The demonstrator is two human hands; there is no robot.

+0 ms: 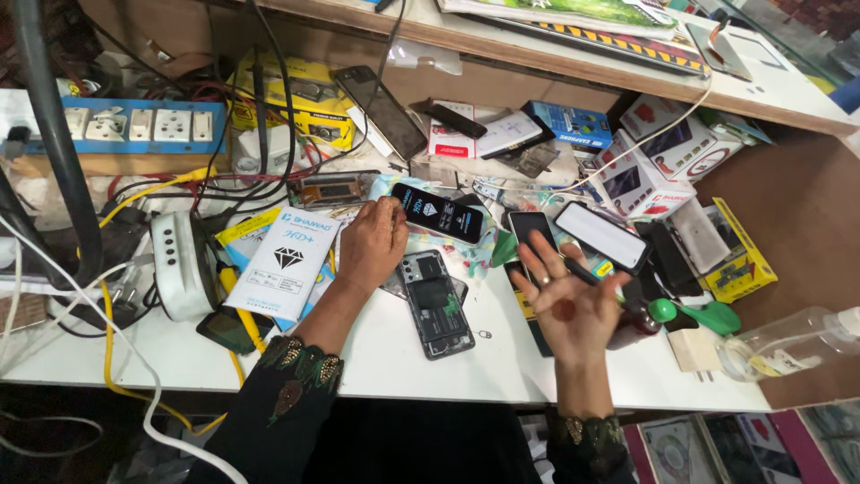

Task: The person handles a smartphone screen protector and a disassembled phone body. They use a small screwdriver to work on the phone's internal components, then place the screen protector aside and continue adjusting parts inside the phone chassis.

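Observation:
My left hand point(372, 242) lies palm down on the cluttered white bench point(394, 358), its fingertips touching the near end of a black flat pack with a diamond mark point(439, 213). Just right of that hand, an opened phone point(436, 303) lies with its back off and its insides showing. My right hand point(569, 300) is raised palm up with the fingers spread, holding nothing. Behind it lie a dark phone point(527, 229) and a phone with a pale screen point(602, 237).
A white pack with a diamond mark point(287, 260) lies at the left, by a white round device point(179, 264) and yellow and white cables. A blue socket strip point(134, 125) stands behind. Small boxes point(658, 148), a green-handled tool point(703, 315) and a clear bottle point(788, 345) crowd the right.

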